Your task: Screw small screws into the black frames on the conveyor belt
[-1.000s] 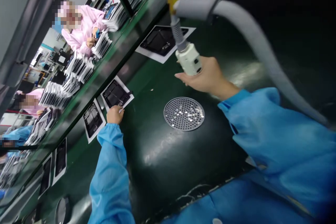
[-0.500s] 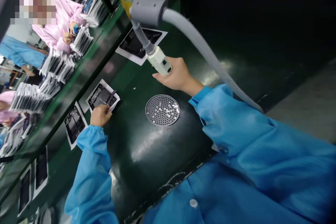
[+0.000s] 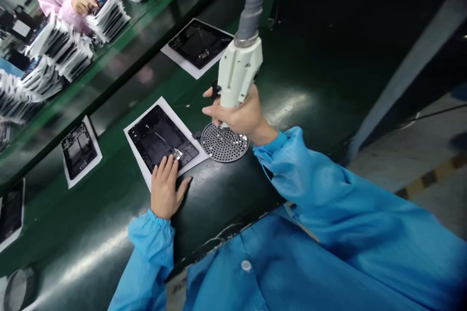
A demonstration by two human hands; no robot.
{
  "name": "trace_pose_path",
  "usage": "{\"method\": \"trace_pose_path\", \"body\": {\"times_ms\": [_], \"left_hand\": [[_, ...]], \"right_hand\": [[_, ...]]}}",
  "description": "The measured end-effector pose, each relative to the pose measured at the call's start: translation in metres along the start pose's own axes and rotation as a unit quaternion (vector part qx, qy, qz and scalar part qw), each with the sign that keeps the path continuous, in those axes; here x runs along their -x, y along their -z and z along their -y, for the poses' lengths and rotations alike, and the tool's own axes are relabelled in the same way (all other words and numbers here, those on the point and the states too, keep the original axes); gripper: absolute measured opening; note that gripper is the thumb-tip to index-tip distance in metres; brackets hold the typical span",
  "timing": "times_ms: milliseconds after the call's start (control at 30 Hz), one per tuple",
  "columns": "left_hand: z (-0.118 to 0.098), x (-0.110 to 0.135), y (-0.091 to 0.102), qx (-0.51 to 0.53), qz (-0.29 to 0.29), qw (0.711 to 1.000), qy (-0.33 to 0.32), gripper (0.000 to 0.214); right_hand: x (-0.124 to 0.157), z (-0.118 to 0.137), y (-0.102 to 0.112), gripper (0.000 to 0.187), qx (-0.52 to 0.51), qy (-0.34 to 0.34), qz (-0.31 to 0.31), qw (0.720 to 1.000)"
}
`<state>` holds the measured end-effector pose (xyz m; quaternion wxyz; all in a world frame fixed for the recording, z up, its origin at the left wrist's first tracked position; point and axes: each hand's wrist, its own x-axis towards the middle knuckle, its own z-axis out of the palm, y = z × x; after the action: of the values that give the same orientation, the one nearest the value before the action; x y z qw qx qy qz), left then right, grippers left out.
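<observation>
A white sheet on the green table carries a black device casing. The right hand wraps its fingers around the lower end of a pale handheld driver. The left hand rests at the casing's near edge (four fingers together, thumb spread away). Under the driver's end lies a perforated disc dotted with tiny shiny bits.
</observation>
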<state>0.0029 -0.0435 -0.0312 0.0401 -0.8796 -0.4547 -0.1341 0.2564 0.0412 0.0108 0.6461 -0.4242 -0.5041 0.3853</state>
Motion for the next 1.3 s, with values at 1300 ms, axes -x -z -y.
{"method": "trace_pose_path", "body": {"times_ms": [1300], "left_hand": [[0.027,-0.058,0.018,0.21,0.058,0.945,0.244,0.011]], "right_hand": [[0.004,-0.013,-0.013,0.017,0.001,-0.012,0.019,1.0]]}}
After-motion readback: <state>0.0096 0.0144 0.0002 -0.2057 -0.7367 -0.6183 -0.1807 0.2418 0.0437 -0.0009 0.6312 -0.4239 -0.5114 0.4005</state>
